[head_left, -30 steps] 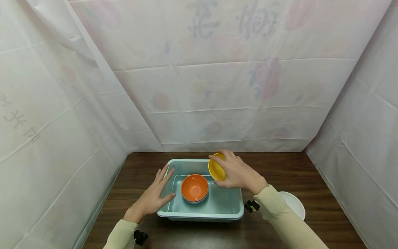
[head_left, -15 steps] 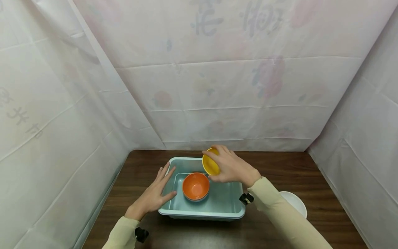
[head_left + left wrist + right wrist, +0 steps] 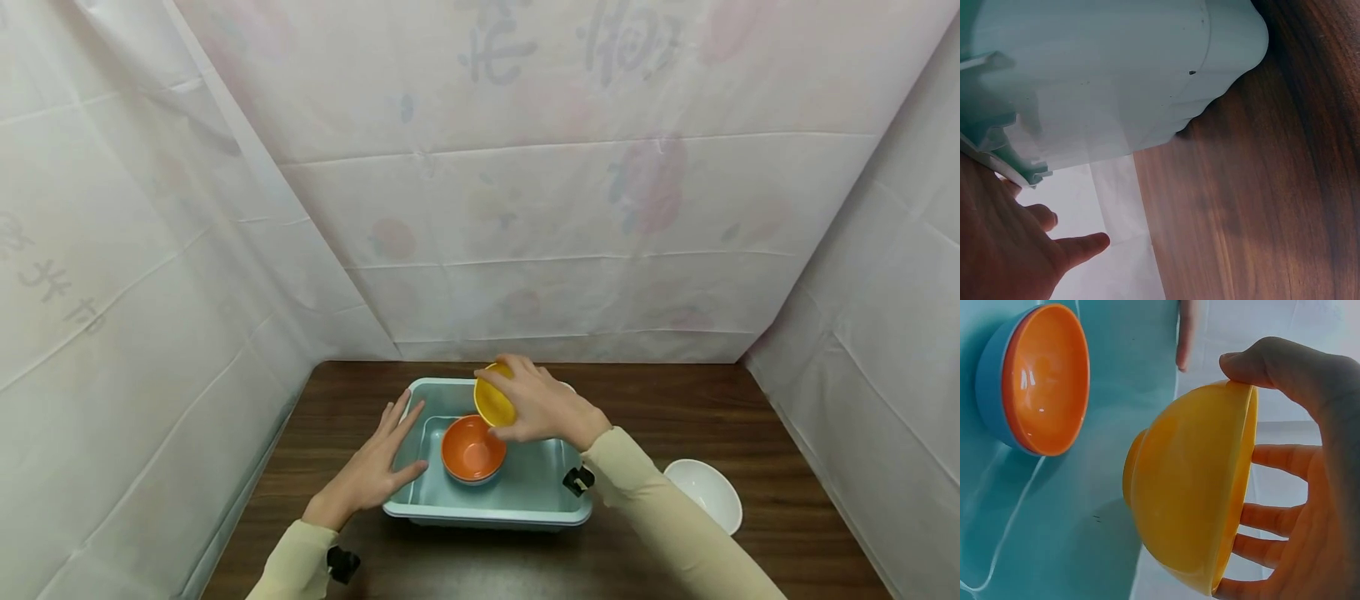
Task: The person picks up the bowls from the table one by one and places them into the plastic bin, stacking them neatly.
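Note:
In the head view my right hand (image 3: 546, 407) holds a yellow bowl (image 3: 492, 402) by its rim, tilted, above the back of a light blue-green plastic basin (image 3: 525, 518). The right wrist view shows the thumb on one side of the yellow bowl (image 3: 1185, 481) and several fingers across its rim. An orange bowl (image 3: 471, 448) sits nested in a blue bowl (image 3: 990, 381) on the basin floor, just in front of the yellow one. My left hand (image 3: 367, 471) rests at the basin's left rim, fingers spread; the left wrist view shows the basin's outer wall (image 3: 1097, 81) beside it.
A white bowl (image 3: 705, 493) stands on the dark wooden table (image 3: 645, 400), right of the basin and close to my right sleeve (image 3: 667, 525). White sheets hang behind the table (image 3: 562, 250) and along both sides.
My right hand has carried the yellow bowl leftward over the basin, from the right of the orange bowl to nearly above its back edge. The left hand has stayed at the rim.

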Demonstrator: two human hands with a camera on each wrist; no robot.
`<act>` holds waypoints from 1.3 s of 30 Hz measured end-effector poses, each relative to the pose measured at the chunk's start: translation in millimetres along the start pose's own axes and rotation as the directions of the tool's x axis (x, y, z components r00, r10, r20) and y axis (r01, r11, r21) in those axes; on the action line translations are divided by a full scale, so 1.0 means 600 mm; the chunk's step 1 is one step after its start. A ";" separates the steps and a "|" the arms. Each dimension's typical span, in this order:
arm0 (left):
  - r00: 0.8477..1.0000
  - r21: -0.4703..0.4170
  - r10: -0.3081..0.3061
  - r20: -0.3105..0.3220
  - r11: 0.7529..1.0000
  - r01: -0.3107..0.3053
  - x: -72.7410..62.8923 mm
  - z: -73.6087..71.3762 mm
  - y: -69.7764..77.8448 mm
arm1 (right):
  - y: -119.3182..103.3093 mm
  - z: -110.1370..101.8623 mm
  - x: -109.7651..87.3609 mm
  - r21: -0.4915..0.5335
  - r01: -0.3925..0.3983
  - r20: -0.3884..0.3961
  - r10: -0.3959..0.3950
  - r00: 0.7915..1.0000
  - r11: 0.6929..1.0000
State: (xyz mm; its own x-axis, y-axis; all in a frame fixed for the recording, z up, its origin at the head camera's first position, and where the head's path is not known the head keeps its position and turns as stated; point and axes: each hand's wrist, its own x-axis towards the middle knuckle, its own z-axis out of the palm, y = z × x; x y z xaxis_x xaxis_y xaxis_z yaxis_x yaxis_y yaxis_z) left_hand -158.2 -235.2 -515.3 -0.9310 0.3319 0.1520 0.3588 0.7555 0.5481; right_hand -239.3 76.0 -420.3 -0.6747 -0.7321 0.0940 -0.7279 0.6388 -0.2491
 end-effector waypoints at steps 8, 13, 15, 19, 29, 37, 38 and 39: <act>1.000 -0.005 -0.009 0.006 1.000 0.009 -0.002 -0.001 -0.001 | -0.005 0.016 0.008 0.019 0.008 0.030 -0.009 1.000 1.000; 1.000 0.001 -0.006 0.005 1.000 0.006 -0.003 -0.001 -0.001 | -0.008 0.026 0.012 0.015 0.015 0.041 -0.015 0.999 1.000; 1.000 0.001 -0.008 0.004 1.000 0.008 -0.002 -0.001 -0.002 | -0.009 0.029 0.014 0.010 0.022 0.044 -0.023 0.999 1.000; 1.000 -0.007 -0.010 0.001 1.000 0.010 -0.004 0.000 -0.003 | -0.014 0.034 0.016 0.002 0.041 0.052 -0.041 0.998 0.999; 1.000 -0.009 0.000 0.003 1.000 0.000 -0.004 0.001 -0.005 | -0.023 0.049 0.021 -0.011 0.054 0.092 -0.053 0.994 0.998; 1.000 -0.006 0.005 0.000 1.000 -0.005 -0.004 0.000 -0.006 | -0.032 0.066 0.026 0.004 0.054 0.130 -0.054 0.990 0.999; 1.000 -0.005 0.006 -0.002 1.000 -0.006 -0.004 0.000 -0.006 | -0.033 0.068 0.027 0.002 0.053 0.134 -0.053 0.990 0.999; 1.000 -0.004 0.006 -0.002 1.000 -0.006 -0.004 0.000 -0.005 | -0.033 0.070 0.028 0.002 0.052 0.137 -0.052 0.989 0.999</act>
State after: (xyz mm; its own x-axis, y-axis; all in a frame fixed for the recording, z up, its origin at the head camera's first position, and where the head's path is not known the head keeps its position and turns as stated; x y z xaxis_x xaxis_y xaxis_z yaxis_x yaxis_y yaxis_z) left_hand -157.2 -238.3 -517.2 -0.9291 0.3351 0.1567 0.3639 0.7515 0.5503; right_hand -230.8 41.1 -454.3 -0.6128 -0.7898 -0.0261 -0.7619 0.5993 -0.2456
